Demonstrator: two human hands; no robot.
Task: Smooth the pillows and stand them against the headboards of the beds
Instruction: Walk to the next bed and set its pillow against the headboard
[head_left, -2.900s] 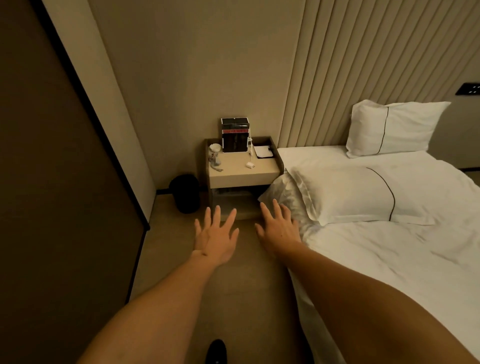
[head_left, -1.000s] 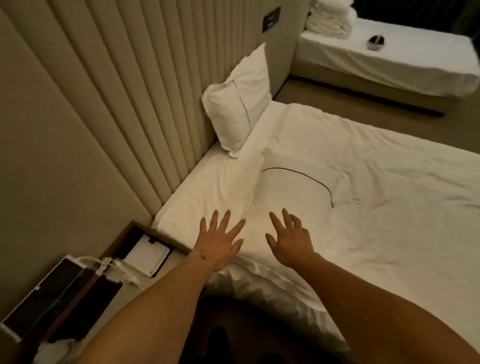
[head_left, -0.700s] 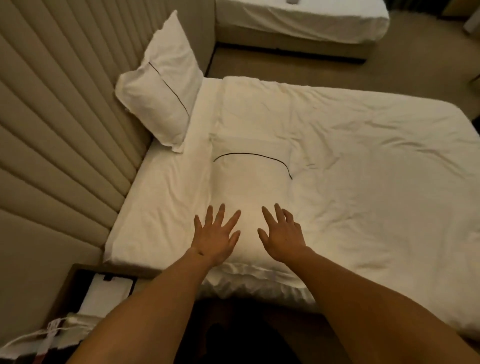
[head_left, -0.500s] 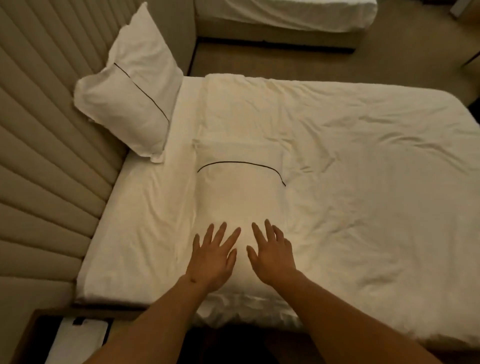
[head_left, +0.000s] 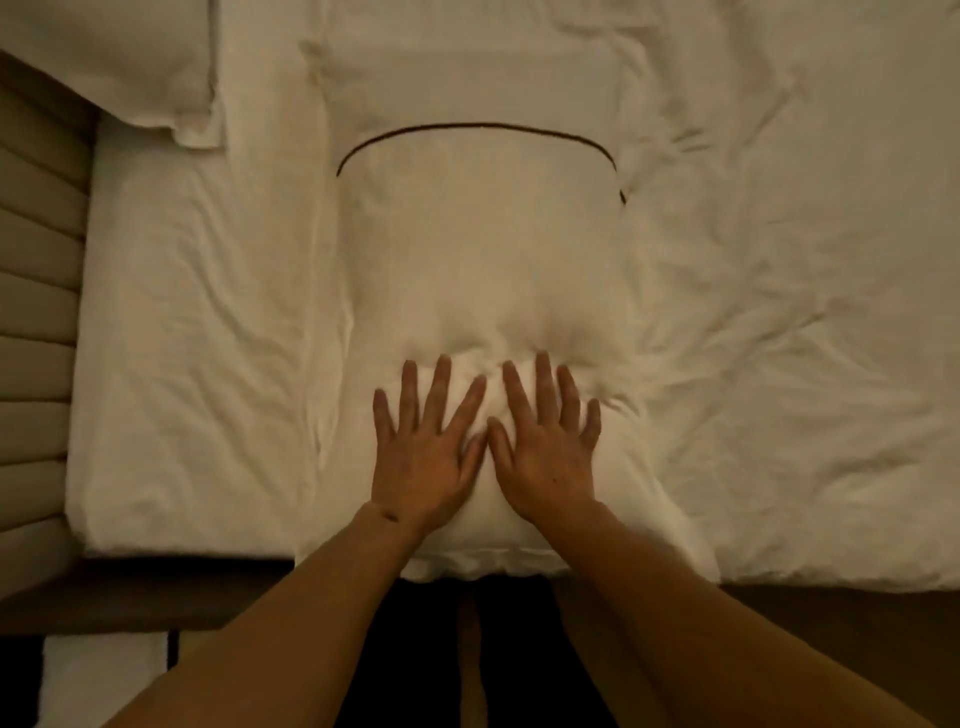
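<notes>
A white pillow (head_left: 483, 249) with a thin dark piping line lies flat on the bed, its near end at the mattress edge in front of me. My left hand (head_left: 423, 447) and my right hand (head_left: 545, 441) press side by side on its near part, palms down, fingers straight and spread. The fabric dents and wrinkles just beyond the fingertips. A second white pillow (head_left: 114, 57) shows its lower corner at the top left, next to the padded headboard (head_left: 36, 312).
The white duvet (head_left: 779, 312) covers the bed to the right, creased all over. The bare sheet (head_left: 208, 338) lies between the flat pillow and the headboard. A bedside unit edge (head_left: 130, 603) and a white item (head_left: 104, 675) sit at the lower left.
My view has dropped closer over the bed. Both hands came down onto the near end of the flat pillow and now press into it, denting it.
</notes>
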